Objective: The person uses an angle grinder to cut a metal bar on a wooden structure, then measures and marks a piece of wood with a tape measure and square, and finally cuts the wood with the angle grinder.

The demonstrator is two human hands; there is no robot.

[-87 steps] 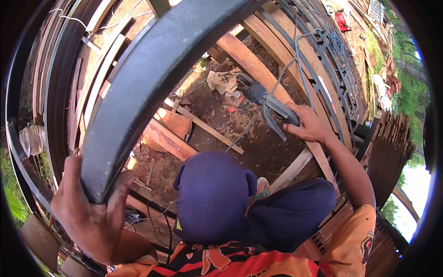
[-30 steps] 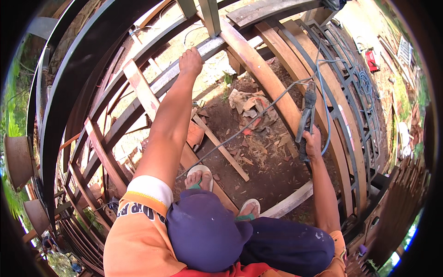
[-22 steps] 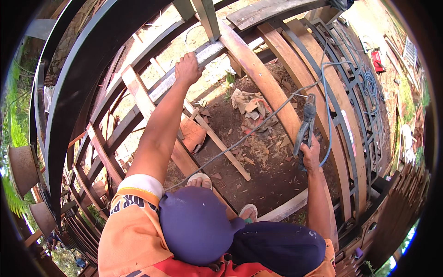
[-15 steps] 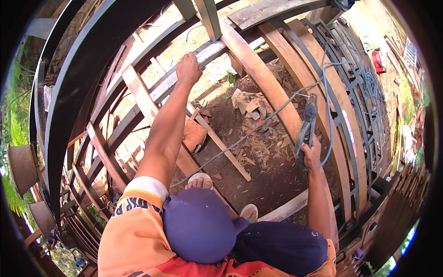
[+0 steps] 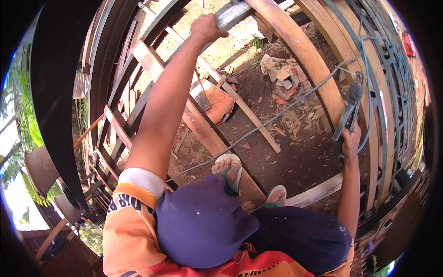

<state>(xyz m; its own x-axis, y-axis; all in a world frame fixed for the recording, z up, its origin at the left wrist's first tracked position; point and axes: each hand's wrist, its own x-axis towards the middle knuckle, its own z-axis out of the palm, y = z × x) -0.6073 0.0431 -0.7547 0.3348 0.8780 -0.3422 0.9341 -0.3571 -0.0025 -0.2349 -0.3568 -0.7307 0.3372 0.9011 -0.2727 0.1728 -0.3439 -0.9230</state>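
Note:
My left hand point(image 5: 207, 28) reaches up to a grey metal beam point(image 5: 235, 14) in the upper middle, fingers wrapped round it. My right hand point(image 5: 350, 138) grips a dark tool like a welding electrode holder point(image 5: 352, 104), a thin rod at its upper end. A grey cable point(image 5: 293, 101) slants behind it across the opening, and a blue cable point(image 5: 367, 92) hangs just to its right. Wooden planks point(image 5: 300, 51) run beside the tool. My sandalled feet point(image 5: 230, 168) are below, one on a plank.
Steel and wooden members frame the space, with a large dark curved beam point(image 5: 53, 92) at left. Below lie crumpled paper or cloth point(image 5: 281, 76), an orange-brown sheet point(image 5: 214, 104) and loose sticks point(image 5: 256, 129) on dirt. A red object point(image 5: 408, 44) sits far right.
My left hand left the dark beam it held 2.9 seconds ago and now grips the grey one higher up. Recently the view has shifted, moving the scene rightward. The tool stays in my right hand.

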